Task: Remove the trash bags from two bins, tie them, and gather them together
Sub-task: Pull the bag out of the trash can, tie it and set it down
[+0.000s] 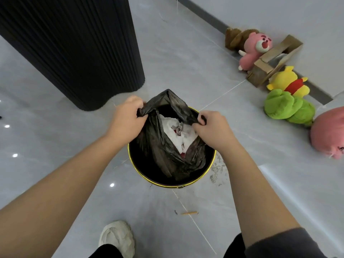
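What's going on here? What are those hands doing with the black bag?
A person stands over a gold-rimmed bin. The left hand and the right hand each grip one side of the black trash bag at its open top. The bag's lower part sits inside the bin, and white crumpled paper shows inside it. It is not tied yet. Plush toys lie by the wall.

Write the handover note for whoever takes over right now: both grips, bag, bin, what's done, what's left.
Left grip: pinches the left edge of the black trash bag.
Right grip: pinches its right edge.
Bag: mouth open, white trash showing, body inside the gold-rimmed bin.
Done: bag edges are off the rim and gathered up.
Left: lift the bag out and tie it, then do the second bag (none in view) and gather both.
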`<state>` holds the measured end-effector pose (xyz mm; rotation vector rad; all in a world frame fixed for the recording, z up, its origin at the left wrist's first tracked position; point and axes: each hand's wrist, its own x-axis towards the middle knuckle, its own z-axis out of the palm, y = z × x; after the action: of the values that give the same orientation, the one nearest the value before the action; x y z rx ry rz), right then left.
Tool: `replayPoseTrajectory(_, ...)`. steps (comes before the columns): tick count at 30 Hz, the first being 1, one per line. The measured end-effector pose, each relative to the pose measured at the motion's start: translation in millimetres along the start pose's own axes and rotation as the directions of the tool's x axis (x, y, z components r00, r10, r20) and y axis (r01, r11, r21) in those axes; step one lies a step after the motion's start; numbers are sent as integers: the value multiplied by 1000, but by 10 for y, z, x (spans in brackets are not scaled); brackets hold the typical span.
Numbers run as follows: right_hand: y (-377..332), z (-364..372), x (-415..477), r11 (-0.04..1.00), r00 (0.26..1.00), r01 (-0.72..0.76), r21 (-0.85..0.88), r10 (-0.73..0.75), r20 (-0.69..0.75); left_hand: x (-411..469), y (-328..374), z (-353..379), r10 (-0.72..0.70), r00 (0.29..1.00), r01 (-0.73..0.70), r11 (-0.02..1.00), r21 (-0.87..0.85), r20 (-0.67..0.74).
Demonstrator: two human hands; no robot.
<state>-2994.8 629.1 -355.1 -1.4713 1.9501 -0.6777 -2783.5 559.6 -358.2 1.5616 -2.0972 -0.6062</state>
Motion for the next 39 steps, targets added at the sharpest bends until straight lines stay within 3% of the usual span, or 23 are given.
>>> replayPoseTrajectory(2, -27, -10, 45, 957, 988, -124, 262, 142, -53, 59, 92, 42, -135, 990, 138, 979, -153, 31)
replayPoseTrajectory(5, -22, -23, 65, 736, 950, -226, 638, 311, -23, 115, 131, 141, -221, 967, 248, 931, -269, 125)
replayPoseTrajectory(9, 70, -119, 67, 442, 908, -248, 862, 416, 48, 66, 105, 183, 32, 947, -6, 997, -80, 320)
replayPoseTrajectory(11, 121, -161, 75, 331, 905, -187, 925, 423, 31, 66, 138, 154, 95, 868, -76, 995, -60, 488)
replayPoseTrajectory(13, 176, -157, 90, 288, 892, -164, 943, 451, 18, 66, 188, 146, 121, 792, -115, 992, -48, 598)
replayPoseTrajectory(16, 206, -104, 105, 315, 907, -149, 937, 422, 3, 69, 276, 205, 114, 747, -131, 991, -23, 655)
replayPoseTrajectory(19, 152, -81, 100, 330, 955, -132, 935, 295, 30, 95, 302, 327, 64, 798, -158, 982, 104, 600)
replayPoseTrajectory(21, 130, -66, 75, 482, 971, -104, 870, 238, -15, 107, 330, 416, 90, 890, -175, 973, 152, 447)
replayPoseTrajectory(24, 210, -18, 68, 833, 946, -54, 551, 218, -238, 133, 387, 481, 16, 964, -27, 999, 36, 265)
replayPoseTrajectory(28, 345, -43, 83, 942, 891, -98, 320, 226, -395, 186, 371, 463, -59, 980, 70, 996, -48, 192)
replayPoseTrajectory(30, 348, -40, 100, 948, 890, -52, 313, 186, -415, 191, 329, 469, -54, 975, 77, 992, -103, 213)
replayPoseTrajectory(33, 270, 34, 122, 818, 919, -29, 575, 248, -305, 143, 329, 448, 46, 949, 2, 989, -151, 312)
replayPoseTrajectory(36, 217, 61, 107, 723, 910, -98, 684, 344, -233, 82, 310, 414, 105, 872, -110, 994, -18, 479)
replayPoseTrajectory(39, 148, 31, 81, 614, 915, -142, 777, 381, -134, 87, 267, 450, 141, 915, -157, 988, 12, 378)
